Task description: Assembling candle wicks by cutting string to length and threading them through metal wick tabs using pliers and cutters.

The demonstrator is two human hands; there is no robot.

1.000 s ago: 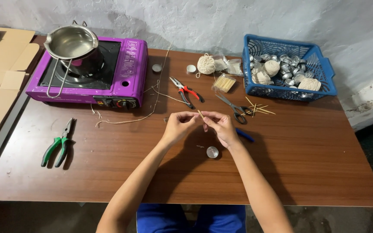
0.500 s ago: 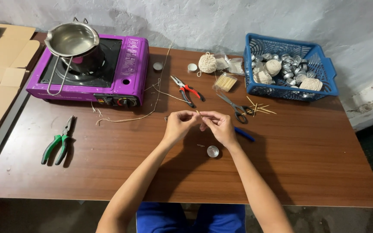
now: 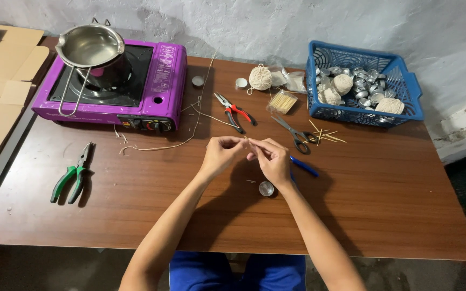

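Clear packet of wooden sticks [image 3: 282, 102] mid-table, clear plastic bags [image 3: 292, 81] beside blue basket [image 3: 405, 86]

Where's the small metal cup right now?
In the head view, the small metal cup sits on the table just under the right hand, near the blue pen.

Makeshift craft workshop, rough plastered wall [image 3: 276, 27], portable stove [image 3: 114, 86], pliers [image 3: 71, 175]

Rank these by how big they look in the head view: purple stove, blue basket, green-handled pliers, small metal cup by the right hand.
1. purple stove: largest.
2. blue basket: clearly smaller than the stove.
3. green-handled pliers: far smaller.
4. small metal cup: smallest.

All lie on the same table, so nearness hardly affects this order.
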